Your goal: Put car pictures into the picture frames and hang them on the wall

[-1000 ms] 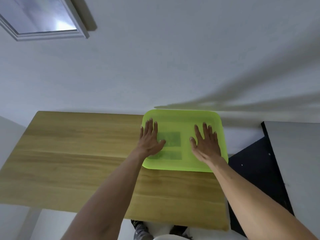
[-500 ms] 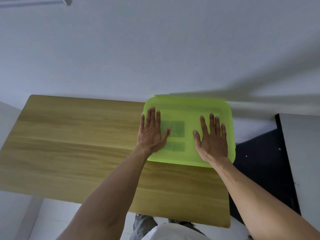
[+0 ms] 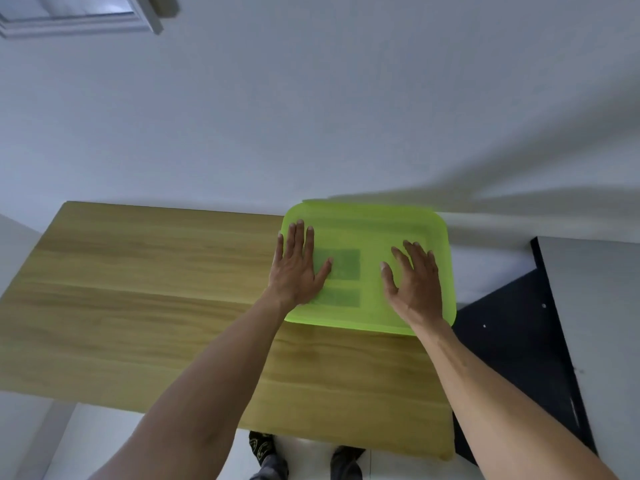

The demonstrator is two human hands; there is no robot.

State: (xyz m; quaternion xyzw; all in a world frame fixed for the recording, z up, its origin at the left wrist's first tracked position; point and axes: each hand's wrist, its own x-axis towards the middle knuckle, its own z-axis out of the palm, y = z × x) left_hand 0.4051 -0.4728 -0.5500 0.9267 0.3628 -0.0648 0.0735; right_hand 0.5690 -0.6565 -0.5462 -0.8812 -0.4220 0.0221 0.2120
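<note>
Green translucent tray (image 3: 374, 216) lies upside down on the wooden tabletop (image 3: 138, 289); left hand (image 3: 298, 268) and right hand (image 3: 414, 282) rest flat, fingers spread, gripping nothing. No pictures or frames are clearly visible, so the task looks barely begun.

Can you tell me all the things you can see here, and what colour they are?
table: one, light wood, against the wall, in front of the person.
tray: one, bright green, see-through, on the table's far right corner, two darker rectangles showing through it.
wall: one, white, behind the table.
frame: one, pale grey, on the wall at top left, only partly in view.
black panel: one, to the right of the table.
shoes: two, dark, below the table's near edge.
left hand: flat on the tray's left side.
right hand: flat on the tray's right side.
</note>
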